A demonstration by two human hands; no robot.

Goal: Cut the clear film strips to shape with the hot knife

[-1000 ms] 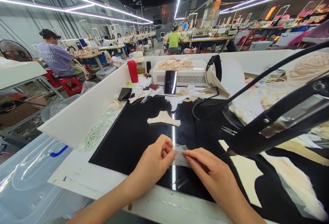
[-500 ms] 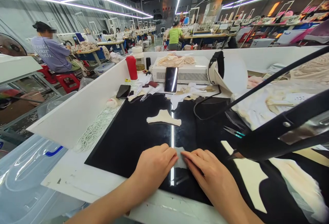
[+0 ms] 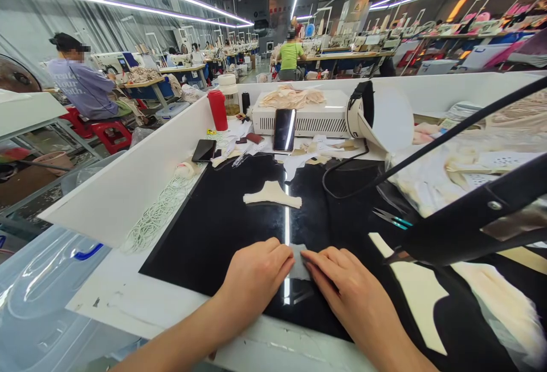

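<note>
My left hand (image 3: 256,275) and my right hand (image 3: 342,287) rest side by side on a glossy black work surface (image 3: 222,229). Between their fingertips lies a small pale translucent piece of fabric (image 3: 298,266), pressed flat against the surface; both hands pinch or hold its edges. Farther out on the black surface lies a cream-coloured cut fabric piece (image 3: 272,195), untouched. Most of the small piece is hidden under my fingers.
A black lamp arm (image 3: 470,218) crosses the right side. Small scissors (image 3: 391,218) lie right of centre. A white machine (image 3: 305,118) with a phone (image 3: 284,130) leaning on it, a red bottle (image 3: 217,110), white elastic loops (image 3: 158,212) and a clear plastic bin (image 3: 43,298) surround the surface. Other people sit at distant tables.
My hands have drawn closer together and lowered the small piece flat onto the black surface; a second ago it was lifted slightly between them. Since half a second ago they are still.
</note>
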